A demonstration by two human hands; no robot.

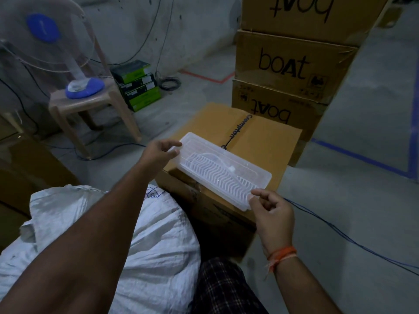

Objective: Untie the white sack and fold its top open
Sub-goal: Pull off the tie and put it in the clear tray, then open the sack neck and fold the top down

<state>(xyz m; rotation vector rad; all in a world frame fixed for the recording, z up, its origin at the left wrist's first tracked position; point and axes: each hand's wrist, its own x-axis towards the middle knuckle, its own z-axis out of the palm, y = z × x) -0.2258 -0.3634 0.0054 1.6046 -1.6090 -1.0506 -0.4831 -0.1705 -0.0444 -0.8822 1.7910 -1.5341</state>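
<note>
Sack [156, 241], white, lies under the left forearm, nearer the body than both hands, not touched. Left hand [159, 152] pinches the far end of a clear plastic tray [223, 171]; right hand [271, 217] pinches the near end. Risk, as I judge it: tray overhangs the box [260, 137] edge and could tip off once released. Count: one sack, one tray, three stacked boat cartons [292, 62] beyond the hands.

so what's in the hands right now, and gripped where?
A clear plastic tray, resting on the cardboard box. Left hand pinches its far end, right hand its near corner. The white sack is untouched.
</note>
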